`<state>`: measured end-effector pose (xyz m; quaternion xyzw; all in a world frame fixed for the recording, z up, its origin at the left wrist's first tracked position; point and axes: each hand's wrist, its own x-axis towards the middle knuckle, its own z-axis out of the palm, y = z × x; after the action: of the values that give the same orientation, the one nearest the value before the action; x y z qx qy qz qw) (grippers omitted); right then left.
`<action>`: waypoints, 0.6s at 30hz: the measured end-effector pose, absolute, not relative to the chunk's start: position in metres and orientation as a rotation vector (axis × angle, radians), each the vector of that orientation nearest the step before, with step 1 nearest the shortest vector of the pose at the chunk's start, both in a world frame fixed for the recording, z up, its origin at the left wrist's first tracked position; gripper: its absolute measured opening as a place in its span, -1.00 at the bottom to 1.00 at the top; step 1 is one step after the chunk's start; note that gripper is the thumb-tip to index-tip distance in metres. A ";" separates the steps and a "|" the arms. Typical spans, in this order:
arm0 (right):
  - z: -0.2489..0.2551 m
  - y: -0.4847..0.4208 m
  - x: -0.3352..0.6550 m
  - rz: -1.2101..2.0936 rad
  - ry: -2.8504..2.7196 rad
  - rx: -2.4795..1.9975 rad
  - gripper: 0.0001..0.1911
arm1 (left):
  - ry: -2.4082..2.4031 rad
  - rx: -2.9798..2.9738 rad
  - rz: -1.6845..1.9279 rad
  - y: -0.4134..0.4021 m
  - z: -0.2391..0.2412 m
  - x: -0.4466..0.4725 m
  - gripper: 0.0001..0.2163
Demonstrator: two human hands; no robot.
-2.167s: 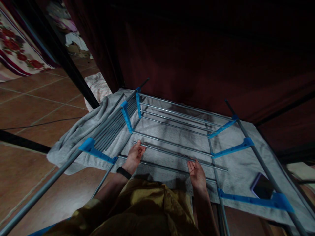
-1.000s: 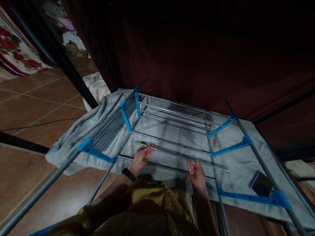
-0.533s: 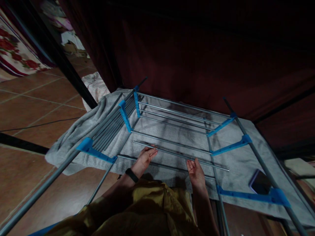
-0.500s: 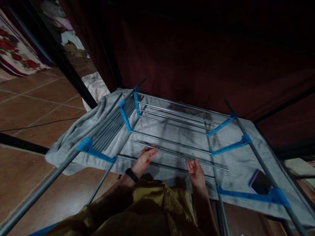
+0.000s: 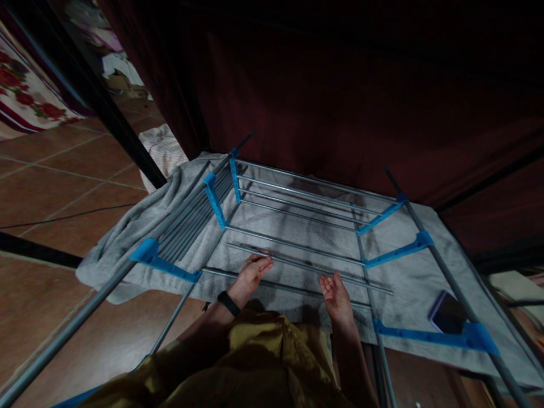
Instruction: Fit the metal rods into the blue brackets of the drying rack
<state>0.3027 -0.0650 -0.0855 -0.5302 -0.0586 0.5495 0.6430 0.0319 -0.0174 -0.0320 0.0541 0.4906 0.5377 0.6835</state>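
Note:
My left hand [image 5: 253,273], with a dark band on its wrist, grips a loose grey metal rod [image 5: 297,264] near its left end. The rod is held level across the rack frame, both ends free. My right hand [image 5: 336,294] is palm up with fingers stretched out, its fingertips at the rod's right half; whether they touch it I cannot tell. Around both hands stands a rack of grey tubes with blue plastic brackets [image 5: 397,251]. Several thin rods [image 5: 297,246] span between the brackets behind the held one, and another [image 5: 280,288] runs nearer me.
A grey blanket [image 5: 408,294] lies under the rack. Several more rods [image 5: 191,218] lie side by side on its left part. A phone [image 5: 448,313] rests near the right brackets. Behind hangs a dark red curtain [image 5: 318,102]. Brown tiled floor [image 5: 63,187] shows at left.
Almost nothing differs; the view has shifted very slightly. Both hands and the rod keep the same places relative to the rack.

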 end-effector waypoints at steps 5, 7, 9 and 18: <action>-0.085 -0.065 0.300 1.294 -0.151 -1.219 -0.59 | 1.103 0.114 1.193 -0.017 -0.034 0.034 -0.76; -0.084 -0.065 0.300 1.303 -0.160 -1.217 -0.59 | 1.090 0.111 1.198 -0.018 -0.036 0.034 -0.75; -0.084 -0.065 0.300 1.304 -0.160 -1.214 -0.59 | 1.080 0.107 1.205 -0.018 -0.037 0.034 -0.74; -0.085 -0.063 0.301 1.313 -0.142 -1.247 -0.62 | 1.093 0.143 1.191 -0.016 -0.034 0.035 -0.76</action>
<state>0.3008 -0.0631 -0.0846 -0.5413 -0.0616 0.5700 0.6151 0.0354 -0.0163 -0.0339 0.0641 0.4884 0.5323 0.6885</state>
